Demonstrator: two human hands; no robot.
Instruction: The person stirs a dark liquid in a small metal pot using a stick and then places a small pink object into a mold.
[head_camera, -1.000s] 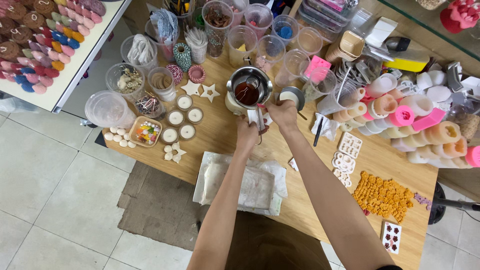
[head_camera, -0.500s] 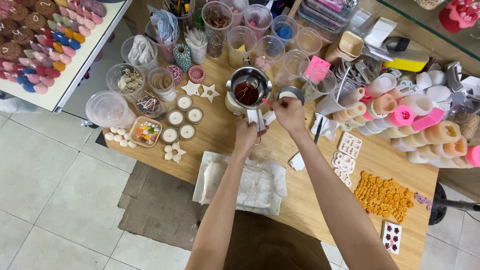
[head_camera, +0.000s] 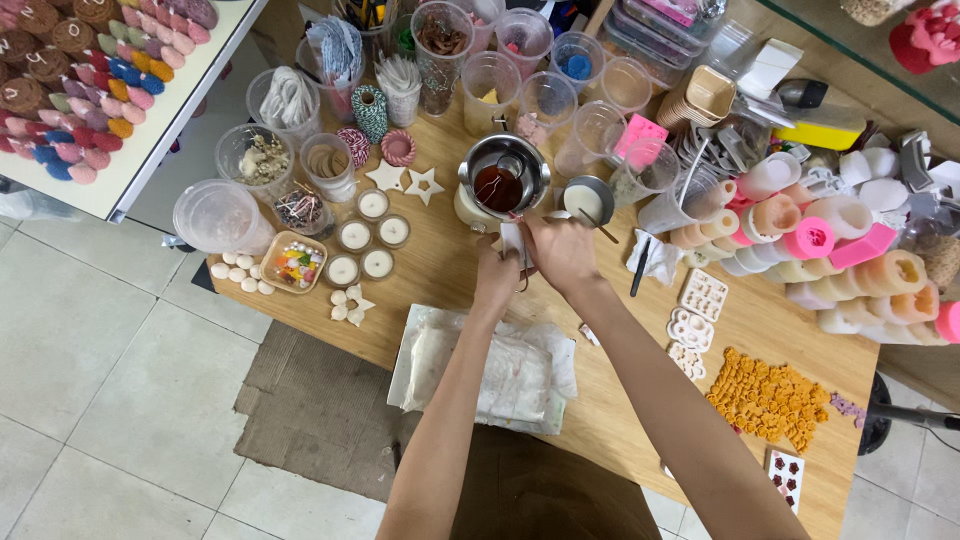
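Note:
A steel pitcher holding dark red-brown liquid stands on the wooden table, its handle pointing toward me. My left hand is closed at that handle, which looks wrapped in white paper. From the right, my right hand reaches the same spot, its fingers curled on the paper; the exact hold is partly hidden. A small round tin of white wax sits just right of the pitcher, beyond my right hand.
Several small filled candle tins and wooden stars lie to the left. Clear cups crowd the back. Pink and orange cylinder moulds pile up on the right, orange pieces nearer. A white wrapped pad lies at the front edge.
My right hand has left the small white-wax tin and drawn back and left, meeting my left hand at the pitcher's handle. The left hand has barely moved.

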